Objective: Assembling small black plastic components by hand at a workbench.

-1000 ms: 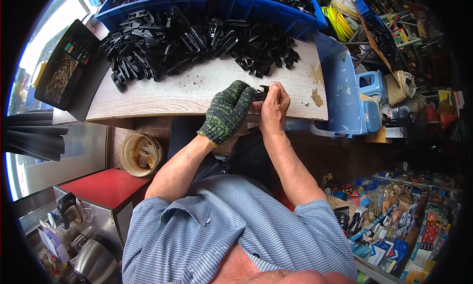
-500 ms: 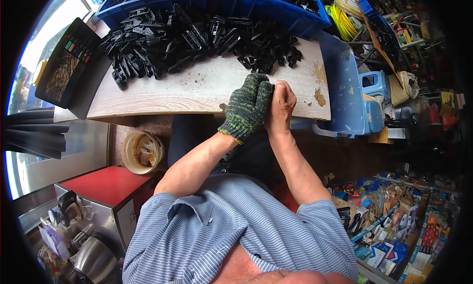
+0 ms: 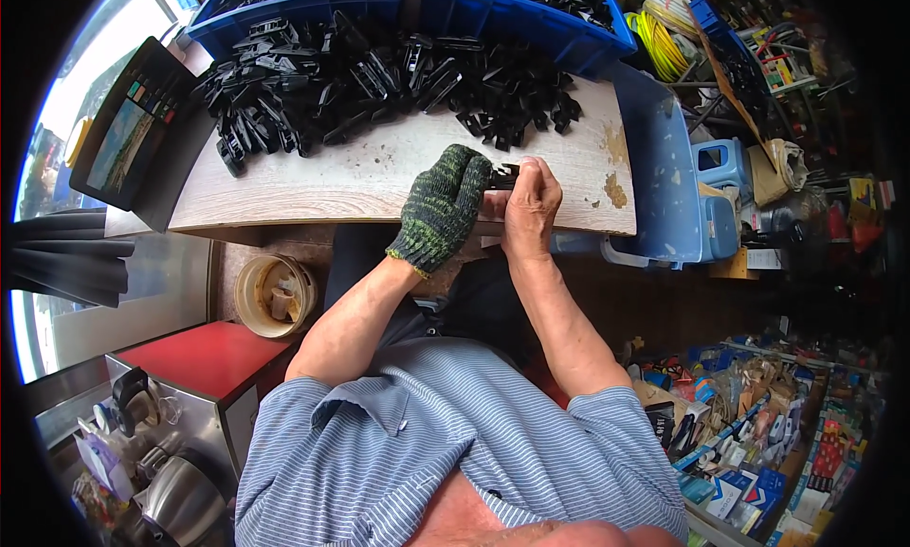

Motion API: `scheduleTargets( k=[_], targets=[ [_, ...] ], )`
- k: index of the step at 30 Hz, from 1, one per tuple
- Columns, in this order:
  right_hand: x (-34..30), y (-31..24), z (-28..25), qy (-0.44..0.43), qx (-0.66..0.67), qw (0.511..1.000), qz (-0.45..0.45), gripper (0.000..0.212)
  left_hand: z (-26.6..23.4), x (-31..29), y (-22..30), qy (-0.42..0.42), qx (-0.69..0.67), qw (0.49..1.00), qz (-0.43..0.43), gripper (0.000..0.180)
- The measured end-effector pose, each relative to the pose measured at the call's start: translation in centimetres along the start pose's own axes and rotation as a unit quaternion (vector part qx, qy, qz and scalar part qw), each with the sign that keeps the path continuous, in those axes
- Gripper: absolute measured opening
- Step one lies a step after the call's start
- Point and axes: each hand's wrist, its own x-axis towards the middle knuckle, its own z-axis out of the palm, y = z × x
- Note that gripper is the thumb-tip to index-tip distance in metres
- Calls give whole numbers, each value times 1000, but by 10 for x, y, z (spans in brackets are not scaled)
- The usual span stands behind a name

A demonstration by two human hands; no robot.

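A small black plastic part [image 3: 503, 176] shows between my two hands above the table's front edge. My left hand [image 3: 447, 198], in a dark green knit glove, has its fingers closed at the part's left end. Bare, my right hand [image 3: 533, 206] grips the other end, thumb on top and fingers curled beneath. Much of the part is covered by the fingers, so its full shape cannot be seen. Beyond the hands, a long heap of black plastic parts [image 3: 365, 82] lies across the back of the pale wooden table [image 3: 313, 189].
Blue bins [image 3: 517, 26] filled with black parts stand behind the heap. At the table's left is a dark tablet [image 3: 133, 125] in a stand. A blue plastic tub [image 3: 659, 168] adjoins the right edge. Below sits a dirty white bucket [image 3: 248, 296], near a red-topped cabinet [image 3: 204, 357].
My hands, pressed together before, have drawn apart, the left one moving left and slightly down. The black part between them has come into sight.
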Motion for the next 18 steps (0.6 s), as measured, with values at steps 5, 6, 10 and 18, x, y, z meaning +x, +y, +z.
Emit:
scheduleTargets(
  k=[5, 6, 10, 18],
  targets=[
    [7, 9, -8, -4, 2, 1000, -17, 29, 25, -1, -5, 98, 151, 977, 113, 24],
    [12, 12, -12, -4, 2, 1000, -18, 29, 32, 2, 4, 113, 175, 972, 108, 27],
    [14, 17, -21, -24, -60, 987, -147, 28, 58, 4, 12, 129, 150, 979, 53, 25],
    [17, 13, -21, -46, -58, 989, -125, 27, 45, 0, 0, 99, 78, 983, 130, 31]
  ],
)
